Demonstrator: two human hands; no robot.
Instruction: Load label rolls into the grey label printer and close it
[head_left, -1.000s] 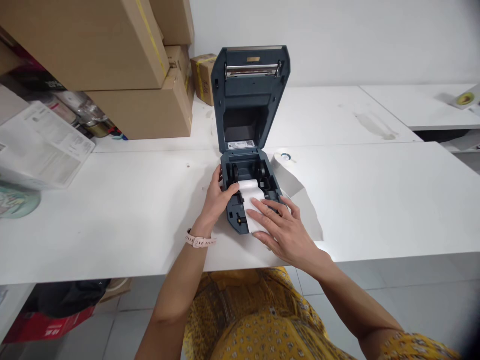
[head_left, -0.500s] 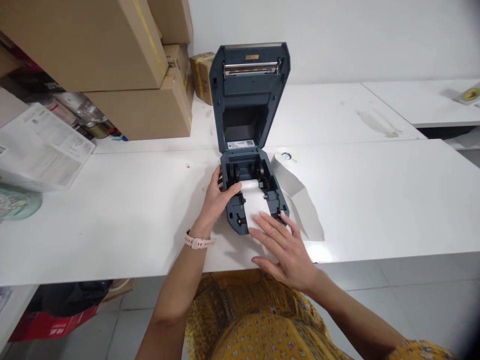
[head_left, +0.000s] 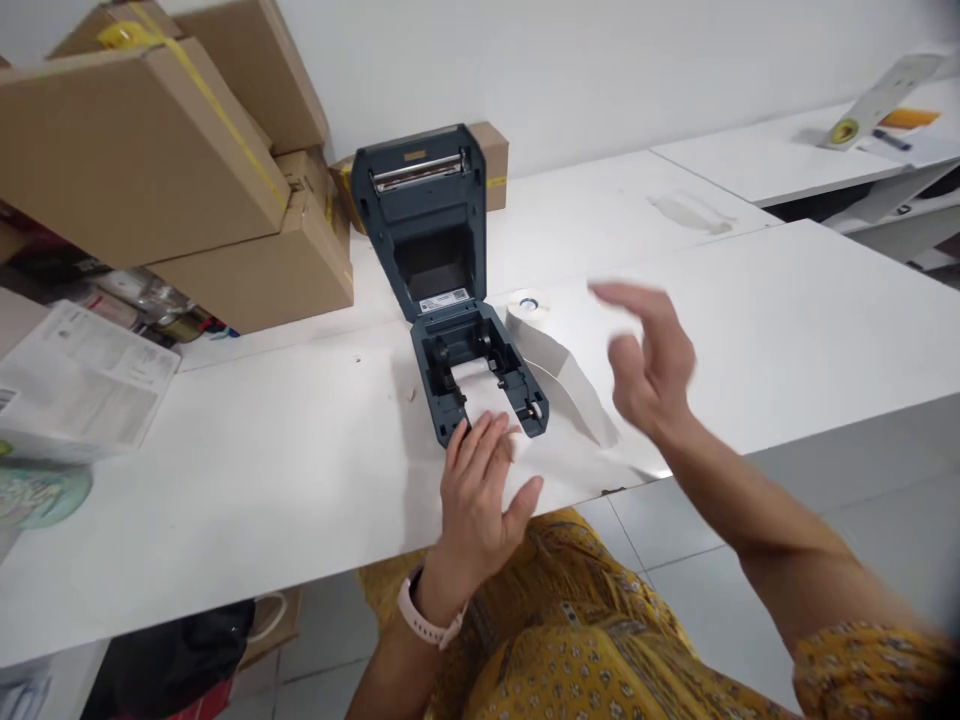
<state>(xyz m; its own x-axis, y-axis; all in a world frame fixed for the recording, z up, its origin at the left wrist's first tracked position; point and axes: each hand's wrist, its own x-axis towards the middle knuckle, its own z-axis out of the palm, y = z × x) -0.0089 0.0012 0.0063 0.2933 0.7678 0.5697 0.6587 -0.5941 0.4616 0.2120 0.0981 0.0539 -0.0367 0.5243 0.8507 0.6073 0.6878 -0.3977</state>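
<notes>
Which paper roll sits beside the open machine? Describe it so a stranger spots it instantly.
On the white table, find the dark machine with its lid raised. Just right of it sits a white paper roll, its loose end trailing toward the table's front. A blue core ring sets it apart from the white strip lying in the machine.

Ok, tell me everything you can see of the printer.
The printer, dark blue-grey and apparently plastic, stands on the table, lid raised. A metallic bar crosses the lid's upper inside; a label sits at its bottom. White paper lies along the base; the left hand rests on it at the front.
</notes>
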